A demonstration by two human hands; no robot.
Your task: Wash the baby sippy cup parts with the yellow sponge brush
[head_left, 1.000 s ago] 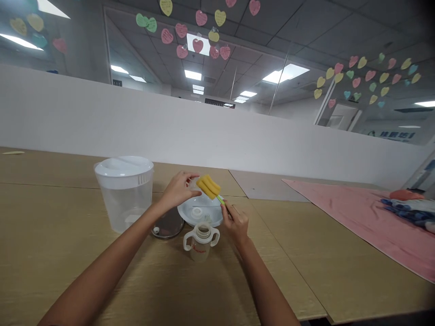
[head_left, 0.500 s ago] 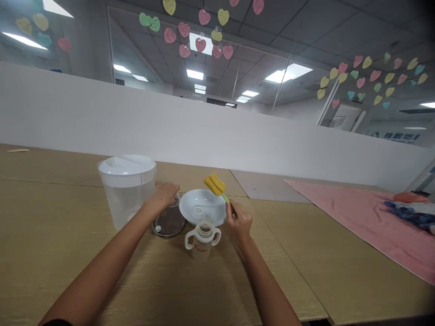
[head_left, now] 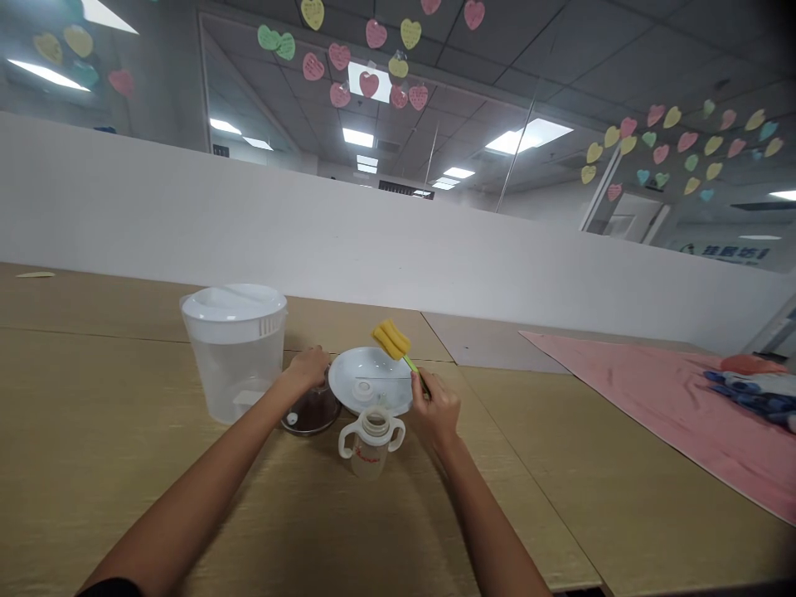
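My right hand (head_left: 437, 405) is closed round the green handle of a brush with a yellow sponge head (head_left: 391, 339), held up over the right side of a white bowl (head_left: 342, 383). My left hand (head_left: 309, 367) is at the back of a dark round tray (head_left: 314, 412), left of the bowl; its fingers curl down over something I cannot make out. A small white piece lies on the tray. In front of the bowl stands an open bottle with two white handles (head_left: 369, 458). Clear and white parts lie in the bowl (head_left: 362, 390).
A large clear pitcher with a white lid (head_left: 233, 304) stands left of the tray. At the right, a pink cloth (head_left: 659, 398) covers part of the wooden table (head_left: 528, 514), with blue and orange fabric (head_left: 749, 385) on it. A white partition (head_left: 373, 240) runs behind.
My left hand has moved slightly down and toward the tray; the clear object beside its fingers now shows less. The brush in my right hand is nearly unmoved.
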